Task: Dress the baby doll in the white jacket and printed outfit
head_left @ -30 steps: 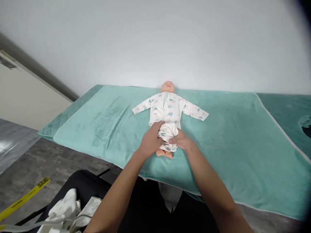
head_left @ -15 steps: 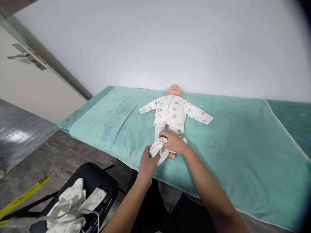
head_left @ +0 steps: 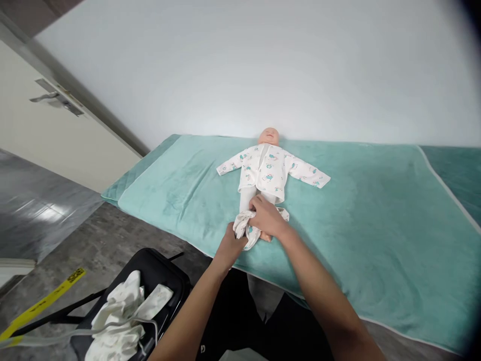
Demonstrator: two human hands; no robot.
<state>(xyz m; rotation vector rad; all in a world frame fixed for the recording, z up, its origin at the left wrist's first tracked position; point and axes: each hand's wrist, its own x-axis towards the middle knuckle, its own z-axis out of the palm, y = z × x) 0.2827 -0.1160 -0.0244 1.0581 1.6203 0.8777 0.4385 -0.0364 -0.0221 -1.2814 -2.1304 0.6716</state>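
Note:
A baby doll [head_left: 269, 136] lies on its back, head toward the wall, in a white printed jacket [head_left: 267, 170] with both sleeves spread. Around its lower legs are bunched white printed baby pants [head_left: 252, 236]. My left hand [head_left: 230, 245] is closed on the pants' edge at the doll's foot on the left. My right hand [head_left: 266, 215] lies across the shins, its fingers pinching the bunched cloth near the left-hand leg. One bare foot [head_left: 265, 236] shows below my right hand. The fingertips of my right hand are partly hidden in the fabric.
A green padded cover [head_left: 356, 225] spreads over the table against a white wall [head_left: 263, 65]. At lower left, a black chair [head_left: 176, 281] holds crumpled white cloths [head_left: 120, 316] and a pale cable [head_left: 86, 332]. A door [head_left: 56, 125] stands at the left, with yellow floor tape [head_left: 45, 303] below.
My right hand has shifted slightly up the doll's legs, and both hands still grip the pants. The view has turned a little, moving the chair and door rightward.

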